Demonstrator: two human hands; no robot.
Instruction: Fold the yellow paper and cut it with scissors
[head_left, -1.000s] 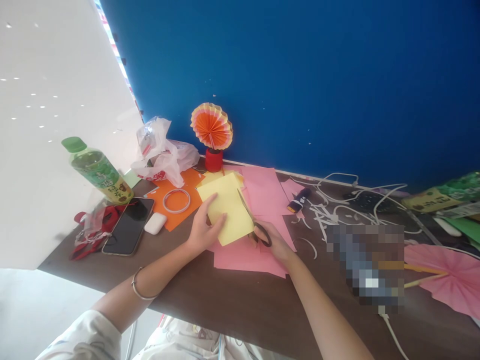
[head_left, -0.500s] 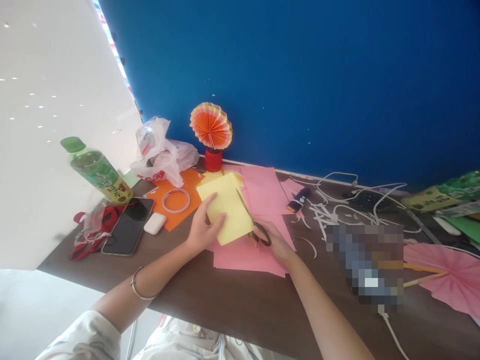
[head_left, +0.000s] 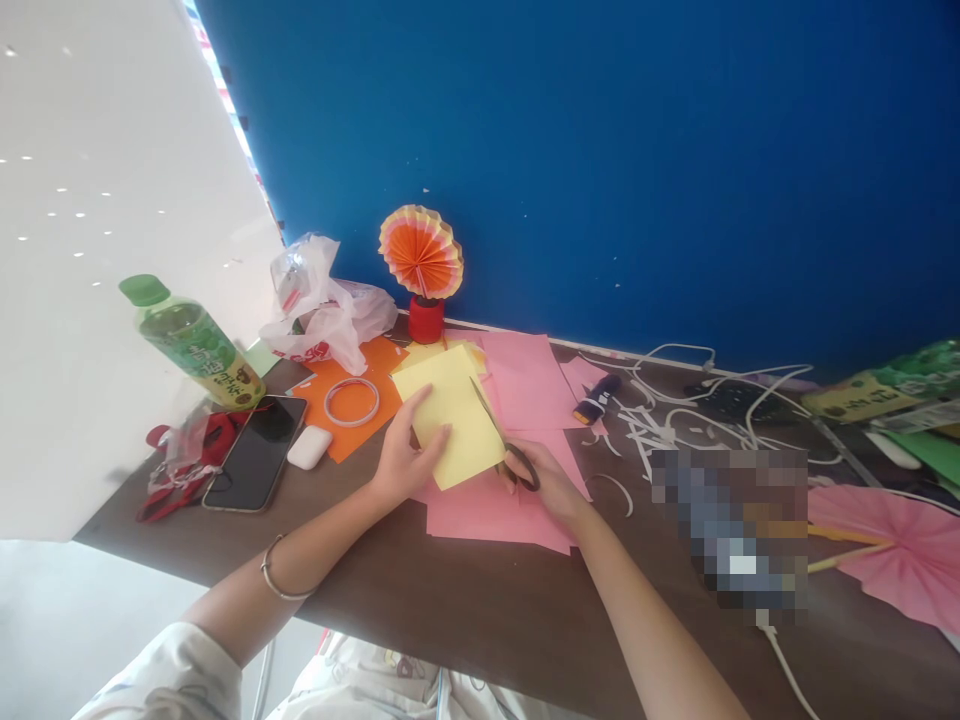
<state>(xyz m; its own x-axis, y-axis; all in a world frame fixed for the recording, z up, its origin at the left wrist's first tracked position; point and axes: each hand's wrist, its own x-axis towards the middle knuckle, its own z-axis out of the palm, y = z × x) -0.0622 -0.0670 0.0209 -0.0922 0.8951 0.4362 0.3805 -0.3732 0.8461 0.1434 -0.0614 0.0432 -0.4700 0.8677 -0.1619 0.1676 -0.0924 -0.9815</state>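
My left hand (head_left: 411, 448) grips a sheet of yellow paper (head_left: 459, 425) by its left and lower side, with the thumb lying on top. My right hand (head_left: 544, 480) is closed around the handles of a pair of scissors (head_left: 525, 465). One dark blade lies over the right part of the yellow paper; the other blade is hidden beneath it. Under both hands are sheets of pink paper (head_left: 499, 520) on the dark table (head_left: 420, 600). A piece of orange paper (head_left: 349, 437) with a roll of tape (head_left: 352, 401) on it lies left of the yellow sheet.
At the left are a phone (head_left: 255, 452), a white case (head_left: 310, 447) and a green-capped bottle (head_left: 191, 340). Behind stand a plastic bag (head_left: 330, 315) and an orange paper fan (head_left: 421, 252) in a red holder. White cables (head_left: 757, 410) and a pink fan (head_left: 900, 555) lie right.
Almost nothing differs. The whole view has shifted very slightly, while both hands, the yellow paper and the scissors keep the same arrangement.
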